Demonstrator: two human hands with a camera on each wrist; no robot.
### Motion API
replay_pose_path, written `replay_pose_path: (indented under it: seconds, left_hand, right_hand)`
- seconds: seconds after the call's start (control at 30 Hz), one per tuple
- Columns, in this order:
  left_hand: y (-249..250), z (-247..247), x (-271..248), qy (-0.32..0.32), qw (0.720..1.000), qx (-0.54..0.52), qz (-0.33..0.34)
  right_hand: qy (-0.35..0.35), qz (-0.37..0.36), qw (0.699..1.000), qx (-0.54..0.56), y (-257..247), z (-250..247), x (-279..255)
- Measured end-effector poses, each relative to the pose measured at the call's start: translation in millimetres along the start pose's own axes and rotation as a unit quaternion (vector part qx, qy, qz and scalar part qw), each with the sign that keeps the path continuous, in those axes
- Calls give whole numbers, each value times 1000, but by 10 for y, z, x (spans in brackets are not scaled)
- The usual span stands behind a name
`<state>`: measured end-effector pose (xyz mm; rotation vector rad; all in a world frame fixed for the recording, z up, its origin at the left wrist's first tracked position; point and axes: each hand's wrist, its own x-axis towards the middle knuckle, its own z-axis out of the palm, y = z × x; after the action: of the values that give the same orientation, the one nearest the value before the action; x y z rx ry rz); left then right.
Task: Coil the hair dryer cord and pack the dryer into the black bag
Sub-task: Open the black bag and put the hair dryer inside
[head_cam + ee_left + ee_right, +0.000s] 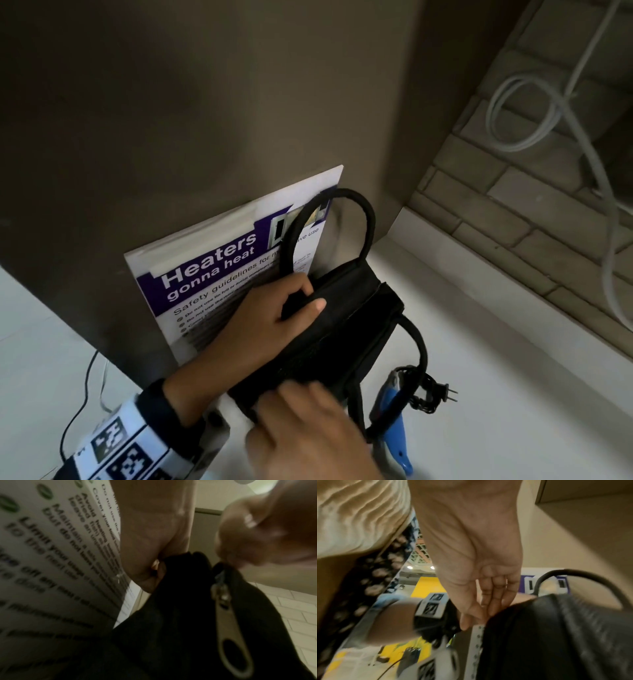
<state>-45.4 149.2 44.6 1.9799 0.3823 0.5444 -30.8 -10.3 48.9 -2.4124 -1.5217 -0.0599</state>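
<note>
The black bag stands on the white counter. My left hand grips its far top edge below the upright handle, with the thumb over the fabric. My right hand, blurred, pinches the bag's near corner, its fingertips at the head of the zipper; the metal zipper pull hangs below them. The blue and grey hair dryer lies on the counter right of the bag, partly under the bag's other handle. Its black cord is bunched beside it, plug pointing right.
A "Heaters gonna heat" poster leans on the brown panel just behind the bag. A brick wall with looped white cables runs along the right. A thin black wire lies at the left.
</note>
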Motion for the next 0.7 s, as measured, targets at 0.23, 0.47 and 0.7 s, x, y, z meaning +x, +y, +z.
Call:
replay_pose_path:
  seconds: [0.23, 0.47, 0.7]
  left_hand:
    - [-147, -50, -173, -23, 995, 96, -23]
    - [-70, 58, -199, 67, 984, 158, 56]
    - [-42, 37, -154, 102, 962, 246, 56]
  right_hand:
    - [-132, -80, 976, -153, 443, -272, 164]
    - [-210, -88, 961, -158, 526, -430, 262]
    - [-284, -62, 942, -165, 531, -603, 232]
